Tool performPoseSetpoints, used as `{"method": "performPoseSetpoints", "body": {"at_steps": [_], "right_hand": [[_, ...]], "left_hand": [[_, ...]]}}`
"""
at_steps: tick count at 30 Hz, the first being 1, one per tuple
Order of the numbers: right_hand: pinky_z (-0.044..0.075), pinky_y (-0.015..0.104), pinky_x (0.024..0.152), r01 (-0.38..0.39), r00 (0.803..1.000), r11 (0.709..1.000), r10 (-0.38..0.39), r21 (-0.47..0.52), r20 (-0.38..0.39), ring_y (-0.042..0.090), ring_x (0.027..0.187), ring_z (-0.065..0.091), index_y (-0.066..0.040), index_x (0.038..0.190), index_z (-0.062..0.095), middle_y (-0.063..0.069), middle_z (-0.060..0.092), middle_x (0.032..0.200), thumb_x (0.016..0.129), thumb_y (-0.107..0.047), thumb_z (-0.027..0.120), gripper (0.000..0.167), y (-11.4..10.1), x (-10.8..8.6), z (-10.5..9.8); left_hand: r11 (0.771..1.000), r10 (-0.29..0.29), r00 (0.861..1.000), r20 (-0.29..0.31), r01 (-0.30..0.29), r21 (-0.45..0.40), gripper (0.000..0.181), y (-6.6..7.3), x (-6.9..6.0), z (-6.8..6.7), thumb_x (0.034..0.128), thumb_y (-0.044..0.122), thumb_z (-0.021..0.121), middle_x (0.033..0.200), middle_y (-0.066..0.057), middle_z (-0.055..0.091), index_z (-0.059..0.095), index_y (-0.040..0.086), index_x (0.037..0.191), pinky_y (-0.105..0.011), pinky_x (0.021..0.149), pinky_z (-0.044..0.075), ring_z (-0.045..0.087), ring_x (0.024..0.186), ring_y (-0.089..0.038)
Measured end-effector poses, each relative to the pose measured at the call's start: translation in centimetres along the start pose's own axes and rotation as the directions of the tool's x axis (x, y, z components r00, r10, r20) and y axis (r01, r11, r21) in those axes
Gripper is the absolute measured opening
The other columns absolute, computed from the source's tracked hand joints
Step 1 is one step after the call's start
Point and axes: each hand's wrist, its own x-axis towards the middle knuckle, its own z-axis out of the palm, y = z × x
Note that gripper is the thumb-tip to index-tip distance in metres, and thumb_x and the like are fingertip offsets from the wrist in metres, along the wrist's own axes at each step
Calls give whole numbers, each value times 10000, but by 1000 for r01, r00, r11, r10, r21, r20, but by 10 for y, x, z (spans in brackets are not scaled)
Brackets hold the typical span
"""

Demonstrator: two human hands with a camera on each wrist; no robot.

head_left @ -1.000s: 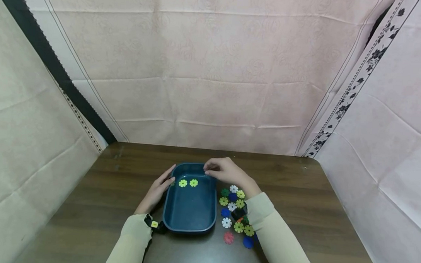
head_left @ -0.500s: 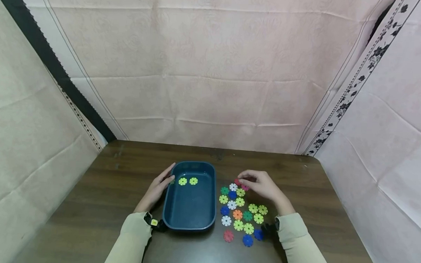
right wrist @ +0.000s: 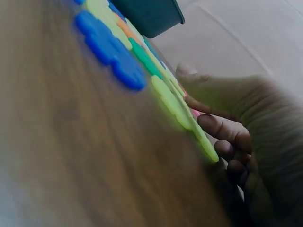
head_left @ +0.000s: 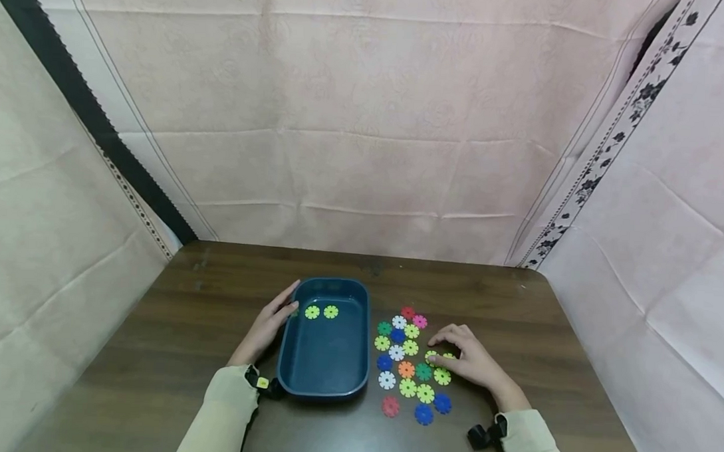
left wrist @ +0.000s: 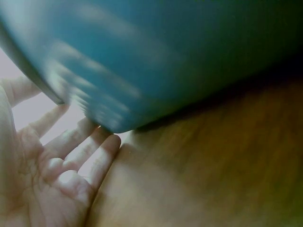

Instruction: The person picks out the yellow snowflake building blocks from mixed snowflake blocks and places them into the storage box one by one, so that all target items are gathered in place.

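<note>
Your right hand (head_left: 468,357) has moved down and rightward off the red and pink flower pieces (head_left: 413,316), now at the loose yellow-green flowers (head_left: 442,376), lower right of centre; thumb and fingers apart, nothing visibly pinched. Your left hand (head_left: 267,326) stays on the blue tray (head_left: 324,364), lower centre, fingers spread, touching. Tray gained nothing visible; likely you're between pieces.
</note>
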Motion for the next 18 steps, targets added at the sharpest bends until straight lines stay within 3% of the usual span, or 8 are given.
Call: {"method": "performPoseSetpoints", "body": {"at_steps": [5, 11, 18], "right_hand": [[461, 399, 867, 35, 999, 999, -35, -15, 2, 130, 1049, 496, -216, 1095, 705, -86, 626, 1107, 845, -330, 831, 302, 1, -1, -1], [453, 394, 861, 54, 999, 999, -54, 1, 6, 135, 1036, 497, -220, 1019, 706, -89, 615, 1079, 830, -285, 849, 246, 2, -1, 1], [459, 348, 793, 19, 1000, 999, -19, 40, 5, 133, 936, 513, -259, 992, 664, -130, 613, 1000, 847, -290, 833, 226, 2, 0, 0]], "left_hand": [[1000, 5, 1000, 4, -5, -6, 586, 0, 0, 0, 1078, 289, 493, 1669, -61, 151, 269, 174, 1607, -611, 1159, 226, 133, 1520, -352], [1000, -4, 1000, 1, 4, -1, 577, 0, -1, 0, 1079, 283, 491, 1667, -63, 158, 276, 185, 1605, -598, 1162, 233, 141, 1519, -348], [1000, -4, 1000, -3, 4, 4, 569, 0, 1, 0, 1083, 276, 482, 1668, -71, 162, 278, 177, 1605, -597, 1159, 240, 144, 1517, -358]]}}
